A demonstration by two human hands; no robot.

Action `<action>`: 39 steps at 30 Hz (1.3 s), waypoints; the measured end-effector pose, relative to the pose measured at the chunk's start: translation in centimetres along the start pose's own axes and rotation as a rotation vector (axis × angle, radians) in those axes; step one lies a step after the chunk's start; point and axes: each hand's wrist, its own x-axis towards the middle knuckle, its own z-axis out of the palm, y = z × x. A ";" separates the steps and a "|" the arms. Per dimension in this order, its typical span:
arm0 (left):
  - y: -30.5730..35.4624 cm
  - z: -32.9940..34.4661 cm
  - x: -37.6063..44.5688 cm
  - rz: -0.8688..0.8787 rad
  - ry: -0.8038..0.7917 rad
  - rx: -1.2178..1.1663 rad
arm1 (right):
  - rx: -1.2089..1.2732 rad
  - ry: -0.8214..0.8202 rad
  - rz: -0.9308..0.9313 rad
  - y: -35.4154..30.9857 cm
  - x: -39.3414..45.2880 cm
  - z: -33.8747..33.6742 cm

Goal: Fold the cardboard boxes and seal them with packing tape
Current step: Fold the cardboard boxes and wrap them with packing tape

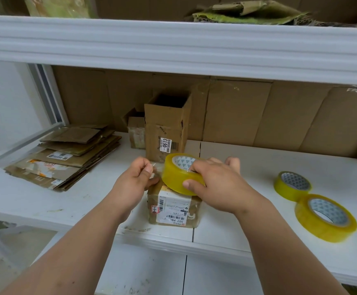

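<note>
We're mid-seal: right hand (pixel 213 184) grips tape roll (pixel 178 174), left hand (pixel 136 180) pinches its free end above small box (pixel 173 211); next, press tape down.

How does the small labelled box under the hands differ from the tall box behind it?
The small box is closed and squat, with the tape roll resting on it; the tall box stands upright with its top open. The small box sits at the shelf's front edge, the tall box near the back. Both are brown cardboard with labels.
</note>
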 end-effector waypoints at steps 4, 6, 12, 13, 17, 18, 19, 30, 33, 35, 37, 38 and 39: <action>-0.2 0.2 0.1 -0.039 0.031 -0.032 | 0.040 0.022 0.036 1.1 0.5 -0.3; -0.2 0.3 0.2 -0.059 0.023 -0.037 | 0.100 -0.011 0.079 1.7 0.3 -0.4; 0.3 0.2 0.5 -0.086 0.039 -0.013 | 0.213 -0.204 0.072 2.5 -1.2 -0.2; 0.3 0.3 0.5 -0.074 0.036 0.021 | 0.206 -0.197 0.065 2.7 -1.4 -0.4; 0.0 0.0 0.4 -0.062 0.021 0.016 | 0.250 -0.056 0.068 3.3 -1.8 -2.2; -0.1 -0.1 0.3 -0.068 0.016 0.001 | 0.272 -0.028 0.108 3.5 -1.9 -2.7; -0.1 -0.1 0.3 -0.071 0.011 -0.003 | 0.293 -0.007 0.159 3.7 -2.1 -3.1; 0.5 0.3 0.9 -0.138 0.075 -0.058 | 0.858 -0.283 0.233 5.1 -3.6 -4.7; 0.2 0.1 0.9 -0.142 0.102 -0.134 | 0.847 -0.297 0.202 5.5 -4.1 -5.1; 0.1 0.1 0.8 -0.145 0.115 -0.152 | 0.779 -0.258 0.201 5.6 -4.2 -5.3; -0.1 0.1 0.8 -0.149 0.128 -0.161 | 0.670 -0.189 0.248 5.9 -4.2 -5.6; -0.2 0.1 0.7 -0.153 0.130 -0.163 | 0.588 -0.159 0.280 6.1 -4.2 -5.6; -0.2 0.1 0.7 -0.157 0.129 -0.154 | 0.510 -0.140 0.315 6.3 -4.1 -5.6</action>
